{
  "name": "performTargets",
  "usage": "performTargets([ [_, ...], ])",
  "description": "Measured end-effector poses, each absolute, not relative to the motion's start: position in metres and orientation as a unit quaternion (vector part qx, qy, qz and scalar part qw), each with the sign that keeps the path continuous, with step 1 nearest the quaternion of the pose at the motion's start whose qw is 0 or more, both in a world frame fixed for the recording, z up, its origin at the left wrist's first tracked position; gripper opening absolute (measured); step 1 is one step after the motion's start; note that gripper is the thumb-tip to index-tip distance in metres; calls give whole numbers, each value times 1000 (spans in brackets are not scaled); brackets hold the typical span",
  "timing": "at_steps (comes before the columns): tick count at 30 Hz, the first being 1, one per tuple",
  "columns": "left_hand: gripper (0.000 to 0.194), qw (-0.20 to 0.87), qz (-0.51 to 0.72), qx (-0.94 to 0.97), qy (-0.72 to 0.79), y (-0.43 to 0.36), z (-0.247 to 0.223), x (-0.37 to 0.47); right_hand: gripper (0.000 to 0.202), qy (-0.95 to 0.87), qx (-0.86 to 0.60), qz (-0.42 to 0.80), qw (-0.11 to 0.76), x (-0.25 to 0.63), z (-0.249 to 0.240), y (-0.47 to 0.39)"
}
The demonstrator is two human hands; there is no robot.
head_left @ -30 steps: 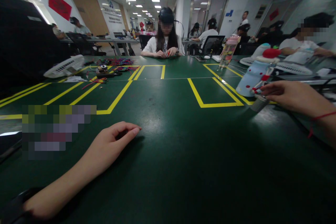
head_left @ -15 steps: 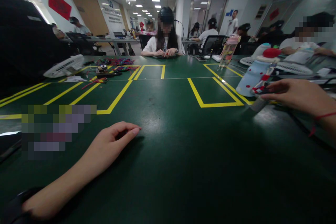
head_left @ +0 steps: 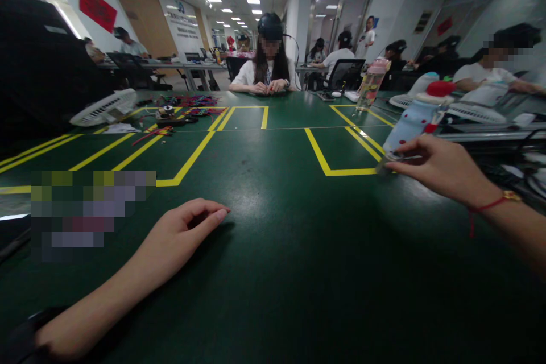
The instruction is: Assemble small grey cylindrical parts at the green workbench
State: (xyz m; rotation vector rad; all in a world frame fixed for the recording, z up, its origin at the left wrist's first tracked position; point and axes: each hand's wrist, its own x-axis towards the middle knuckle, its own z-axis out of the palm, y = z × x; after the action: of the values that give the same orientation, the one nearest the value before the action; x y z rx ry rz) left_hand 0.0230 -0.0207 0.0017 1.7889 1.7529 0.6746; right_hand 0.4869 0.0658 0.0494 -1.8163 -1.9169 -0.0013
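My right hand, with a red cord on the wrist, pinches a small greyish, partly see-through piece between thumb and fingers. The piece is blurred and its kind cannot be made out. It is low over the green table, by the corner of a yellow taped outline. Just behind that hand stands a light blue bottle with red dots and a red top, its lower part covered by my fingers. My left hand rests on the table at left centre, thumb and fingers closed together, nothing visible in them.
At the back left lie colourful wires, a small device and a white fan-like unit. A clear bottle with a pink lid stands at the back right, with cables nearer. A person sits across the table.
My right hand has moved left and slightly down, carrying the greyish piece from beside the blue bottle to in front of it. My left hand has stayed in place.
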Motion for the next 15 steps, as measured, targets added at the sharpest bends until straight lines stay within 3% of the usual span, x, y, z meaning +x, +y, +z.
performTargets([
  [3,41,270,248,664,651,-20,2,23,39,-751,-497,220,374,414,35,28],
  [5,42,263,247,667,652,-20,1,22,29,-791,-388,287,376,370,24,2],
  [8,41,253,247,671,652,-20,1,22,21,-837,-299,284,361,333,11,-22],
  [15,26,212,282,763,542,-32,12,65,31,-848,-276,249,377,335,-1,-26],
])
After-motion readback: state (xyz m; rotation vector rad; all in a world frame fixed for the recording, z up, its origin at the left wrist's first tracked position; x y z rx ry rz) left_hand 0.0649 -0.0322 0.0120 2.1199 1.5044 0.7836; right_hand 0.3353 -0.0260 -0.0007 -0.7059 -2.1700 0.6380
